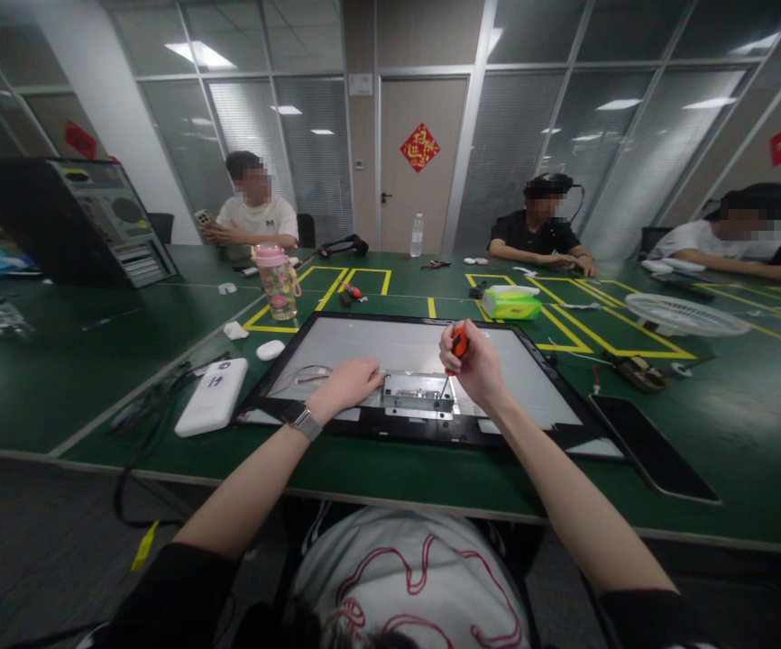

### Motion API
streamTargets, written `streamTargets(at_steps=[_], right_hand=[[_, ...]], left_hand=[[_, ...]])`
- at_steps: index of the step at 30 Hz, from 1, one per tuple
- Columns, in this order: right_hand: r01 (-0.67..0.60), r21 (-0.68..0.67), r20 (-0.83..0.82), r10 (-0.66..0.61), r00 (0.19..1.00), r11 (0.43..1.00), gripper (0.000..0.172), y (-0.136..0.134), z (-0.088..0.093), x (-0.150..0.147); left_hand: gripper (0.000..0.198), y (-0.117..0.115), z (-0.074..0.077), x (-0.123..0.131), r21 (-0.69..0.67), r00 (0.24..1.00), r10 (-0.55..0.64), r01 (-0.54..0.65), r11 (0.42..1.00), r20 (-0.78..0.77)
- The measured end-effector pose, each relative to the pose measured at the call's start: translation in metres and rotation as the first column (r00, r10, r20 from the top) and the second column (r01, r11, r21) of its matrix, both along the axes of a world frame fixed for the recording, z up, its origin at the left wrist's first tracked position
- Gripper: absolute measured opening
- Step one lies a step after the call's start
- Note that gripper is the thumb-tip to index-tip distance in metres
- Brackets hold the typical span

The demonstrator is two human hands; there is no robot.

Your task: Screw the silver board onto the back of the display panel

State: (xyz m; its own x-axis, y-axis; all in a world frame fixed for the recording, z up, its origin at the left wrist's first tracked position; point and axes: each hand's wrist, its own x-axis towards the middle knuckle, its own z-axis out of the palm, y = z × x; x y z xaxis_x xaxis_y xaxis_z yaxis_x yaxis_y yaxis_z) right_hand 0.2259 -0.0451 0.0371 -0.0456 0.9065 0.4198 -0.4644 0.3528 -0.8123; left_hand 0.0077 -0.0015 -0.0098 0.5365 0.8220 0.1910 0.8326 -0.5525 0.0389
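Note:
A flat display panel [532, 379] with a black frame lies on the green table, its pale back facing up. On its near middle part sits a silver metal bracket [400, 394]. My left hand [346, 386], with a watch on its wrist, has its fingers closed at the bracket's left end; the fingertips are partly hidden. My right hand [478, 365] is wrapped round the orange and black handle of a screwdriver [459, 342]. The screwdriver's shaft points down to the right part of the bracket. Thin wires [302, 374] lie on the panel left of my left hand.
A white power bank [213, 397] lies left of the panel, a black phone [654, 448] right of it. Beyond stand a pink-lidded bottle [277, 284], a green tissue pack [510, 304] and a white fan grille [684, 314]. A computer case [59, 221] stands far left. Several people sit across the table.

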Motion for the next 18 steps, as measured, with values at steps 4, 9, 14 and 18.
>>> streamTargets(at_steps=[4,9,14,18], right_hand=[[-0.007,-0.037,-0.001,0.007,1.0,0.999,0.037,0.0012,-0.0021,-0.0003],[-0.034,-0.044,-0.011,0.034,0.999,0.998,0.039,0.0023,-0.0019,-0.0002],[-0.043,-0.03,-0.012,0.042,0.999,0.999,0.035,0.0006,0.0002,0.0002],[-0.049,-0.015,-0.004,0.049,0.999,0.999,0.034,-0.0007,-0.0004,-0.0001]], left_hand=[[0.034,0.001,-0.001,-0.0001,-0.001,1.0,-0.004,0.004,1.0,-0.002],[0.035,0.0015,-0.0009,-0.0002,0.002,1.0,-0.011,0.011,1.0,-0.004],[0.035,0.0006,0.0004,0.0001,0.0,1.0,-0.02,0.02,1.0,0.003],[0.035,0.0006,0.0003,-0.0001,-0.004,1.0,-0.018,0.018,1.0,0.007]])
